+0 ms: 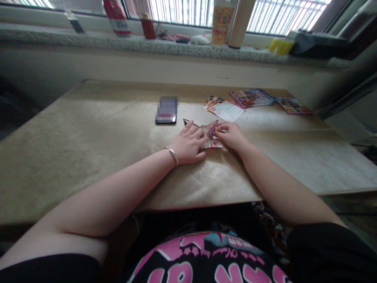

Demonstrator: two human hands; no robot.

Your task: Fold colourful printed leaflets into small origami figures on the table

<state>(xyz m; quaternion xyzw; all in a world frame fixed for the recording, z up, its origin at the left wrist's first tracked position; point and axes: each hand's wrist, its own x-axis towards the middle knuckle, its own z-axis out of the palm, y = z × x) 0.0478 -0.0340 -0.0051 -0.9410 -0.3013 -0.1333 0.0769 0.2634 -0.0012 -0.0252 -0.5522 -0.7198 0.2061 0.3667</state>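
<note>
A printed card [216,144], partly folded, lies on the table in front of me, its pointed corners sticking up. My left hand [190,143] lies flat across the left part of the card with its fingers spread, and a silver bracelet [173,156] circles that wrist. At the card's right side, my right hand [231,135] pinches a raised purple corner between thumb and fingers. Much of the card is hidden under the left hand.
Behind my hands lie a phone [167,110], loose cards [228,110], a pile of colourful cards [253,97] and another stack [293,105]. On the windowsill stand a red can [117,17], a patterned cup [221,23] and a yellow item [281,46].
</note>
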